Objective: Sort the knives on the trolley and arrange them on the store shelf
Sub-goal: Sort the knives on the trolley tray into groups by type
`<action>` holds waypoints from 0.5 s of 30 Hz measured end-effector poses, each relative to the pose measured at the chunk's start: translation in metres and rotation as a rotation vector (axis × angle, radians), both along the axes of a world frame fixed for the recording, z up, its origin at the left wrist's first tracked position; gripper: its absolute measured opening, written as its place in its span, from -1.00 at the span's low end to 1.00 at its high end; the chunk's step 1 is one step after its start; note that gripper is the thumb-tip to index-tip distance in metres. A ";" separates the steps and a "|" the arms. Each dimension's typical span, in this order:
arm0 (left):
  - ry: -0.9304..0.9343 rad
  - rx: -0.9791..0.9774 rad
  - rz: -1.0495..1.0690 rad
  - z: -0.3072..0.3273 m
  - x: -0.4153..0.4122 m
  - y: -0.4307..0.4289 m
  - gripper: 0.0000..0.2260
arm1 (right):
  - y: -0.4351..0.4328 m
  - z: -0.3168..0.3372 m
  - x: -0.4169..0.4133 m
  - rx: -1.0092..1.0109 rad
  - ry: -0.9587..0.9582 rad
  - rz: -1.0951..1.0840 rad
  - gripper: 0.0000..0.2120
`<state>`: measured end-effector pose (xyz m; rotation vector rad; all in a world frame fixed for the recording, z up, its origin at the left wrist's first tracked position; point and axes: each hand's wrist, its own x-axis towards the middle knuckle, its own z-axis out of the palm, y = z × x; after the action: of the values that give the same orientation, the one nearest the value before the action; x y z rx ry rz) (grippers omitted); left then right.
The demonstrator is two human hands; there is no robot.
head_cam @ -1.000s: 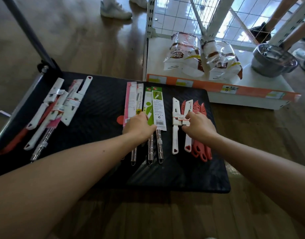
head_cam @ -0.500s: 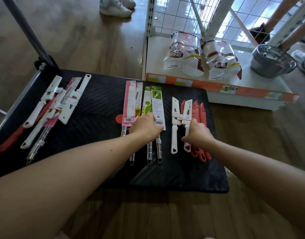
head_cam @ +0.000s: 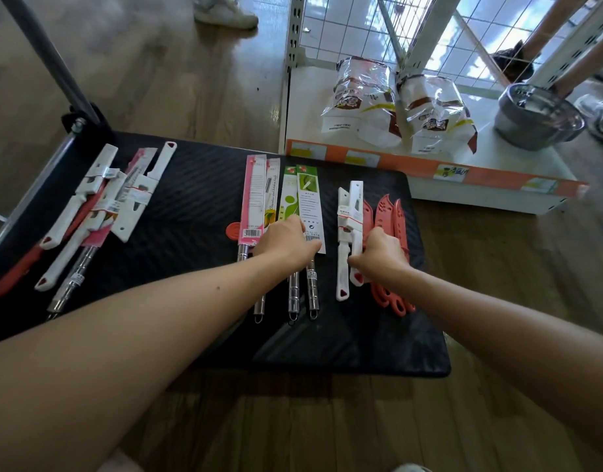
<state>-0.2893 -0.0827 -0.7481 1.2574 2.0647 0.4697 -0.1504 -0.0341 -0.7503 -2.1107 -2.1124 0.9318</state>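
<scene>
On the black trolley top [head_cam: 191, 206] lie knives in three groups. In the middle are several steel-handled knives in pink, yellow and green card sleeves [head_cam: 283, 202]; my left hand [head_cam: 286, 243] rests on them, fingers curled over the sleeves. To the right are two white-sheathed knives [head_cam: 349, 216] and several red knives [head_cam: 390, 219]. My right hand [head_cam: 382, 253] grips the handle of the right white knife and has it slid up past its neighbour. An unsorted pile of white, red and steel knives [head_cam: 99, 212] lies at the left.
The white store shelf [head_cam: 490, 165] with an orange price strip stands just beyond the trolley's right end. It holds two bagged packs [head_cam: 395, 103] and a steel pot [head_cam: 535, 117]. The trolley's handle post [head_cam: 48, 59] rises at the left. Another person's shoes [head_cam: 225, 11] show at the top.
My right hand has closed on the right white knife and pushed it forward, past the other white one. My left hand slid slightly right over the sleeved knives.
</scene>
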 end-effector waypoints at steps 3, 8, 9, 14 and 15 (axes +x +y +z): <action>0.010 0.002 0.014 0.002 -0.004 0.000 -0.65 | -0.006 -0.001 -0.006 0.018 -0.010 0.049 -0.63; 0.026 0.009 0.018 0.002 -0.007 -0.001 -0.65 | -0.010 -0.005 -0.013 -0.005 -0.021 0.077 -0.57; 0.025 0.013 0.019 0.002 -0.007 -0.001 -0.66 | -0.010 -0.006 -0.014 -0.013 -0.012 0.083 -0.57; 0.035 0.016 0.020 0.002 -0.008 0.000 -0.67 | -0.011 -0.008 -0.015 -0.085 0.001 0.082 -0.48; 0.034 0.017 0.019 0.002 -0.007 0.000 -0.67 | -0.011 -0.008 -0.014 -0.106 0.010 0.072 -0.47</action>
<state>-0.2968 -0.0825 -0.7466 1.2642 2.1065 0.4783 -0.1649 -0.0453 -0.7584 -2.0837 -2.1952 1.0824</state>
